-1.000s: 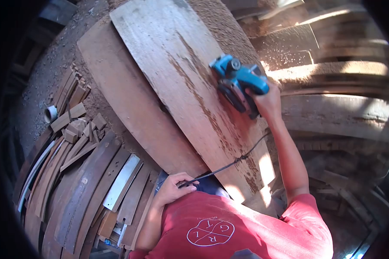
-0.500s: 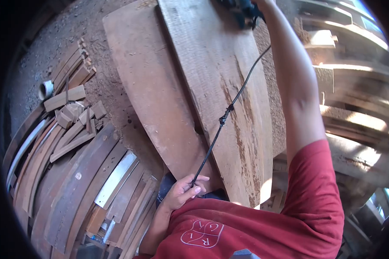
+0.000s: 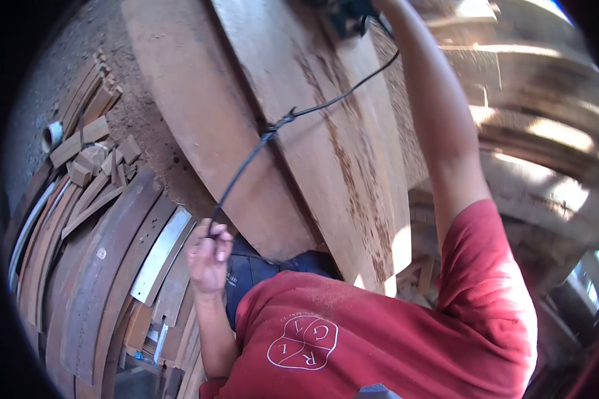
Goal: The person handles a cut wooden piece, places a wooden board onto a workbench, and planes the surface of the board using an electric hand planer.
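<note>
My left hand [image 3: 208, 259] is raised beside the boards with its fingers closed around a black power cord [image 3: 243, 163]. From there the cord, knotted or spliced partway, runs up across the wood to a dark teal corded power tool [image 3: 345, 18]. The tool is on the thick wooden slab [image 3: 313, 133] and is cut off by the top edge of the view. My right hand [image 3: 387, 5] is at the tool's handle, mostly out of frame. Dark streaks run along the slab. A second, smoother board [image 3: 199, 113] lies along its left side.
Curved timber planks [image 3: 113, 246] are stacked at the left, with small wood offcuts [image 3: 100, 156] above them. A white pipe piece [image 3: 52, 135] lies near the offcuts. More curved timbers [image 3: 526, 126] fill the right side, blurred.
My left hand has lifted up and to the left with the cord, which now bends more across the boards. The view has shifted, and the tool appears slightly farther left.
</note>
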`<act>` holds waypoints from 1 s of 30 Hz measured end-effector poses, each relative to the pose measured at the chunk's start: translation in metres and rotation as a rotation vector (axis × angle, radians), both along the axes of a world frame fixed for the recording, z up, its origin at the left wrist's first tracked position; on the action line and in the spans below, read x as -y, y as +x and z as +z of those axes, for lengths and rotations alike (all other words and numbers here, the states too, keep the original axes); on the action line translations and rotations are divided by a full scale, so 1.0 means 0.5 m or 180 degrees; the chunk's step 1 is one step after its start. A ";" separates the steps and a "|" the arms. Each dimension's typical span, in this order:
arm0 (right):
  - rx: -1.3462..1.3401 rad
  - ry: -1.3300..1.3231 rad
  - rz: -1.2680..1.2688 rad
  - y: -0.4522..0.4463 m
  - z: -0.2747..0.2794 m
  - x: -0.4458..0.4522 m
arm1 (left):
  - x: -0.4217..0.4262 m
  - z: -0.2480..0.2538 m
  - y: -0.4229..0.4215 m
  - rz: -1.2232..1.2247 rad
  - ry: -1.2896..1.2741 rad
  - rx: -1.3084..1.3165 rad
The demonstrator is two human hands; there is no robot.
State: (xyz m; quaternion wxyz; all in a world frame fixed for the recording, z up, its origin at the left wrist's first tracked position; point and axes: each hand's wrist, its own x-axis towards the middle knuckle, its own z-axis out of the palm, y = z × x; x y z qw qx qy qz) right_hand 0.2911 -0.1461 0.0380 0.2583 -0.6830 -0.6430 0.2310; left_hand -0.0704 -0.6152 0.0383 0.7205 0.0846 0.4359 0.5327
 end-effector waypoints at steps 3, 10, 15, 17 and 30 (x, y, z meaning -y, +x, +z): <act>-0.0422 -0.0163 -0.0131 0.051 0.068 0.348 | 0.031 0.033 -0.012 -0.0014 0.0029 -0.0505; -0.0179 -0.1137 -0.0818 0.252 0.092 1.237 | 0.192 0.113 0.105 -0.2181 0.0505 -0.2293; -0.0387 -0.1357 -0.1252 0.325 0.156 1.735 | 0.327 0.116 0.275 -0.3720 0.1739 -0.2191; -0.0396 -0.1483 -0.1265 0.335 0.158 1.752 | 0.336 0.137 0.281 -0.3667 0.1598 -0.1990; -0.0116 -0.1044 -0.1059 0.141 0.110 1.063 | 0.226 0.112 0.139 -0.2940 0.0683 -0.2099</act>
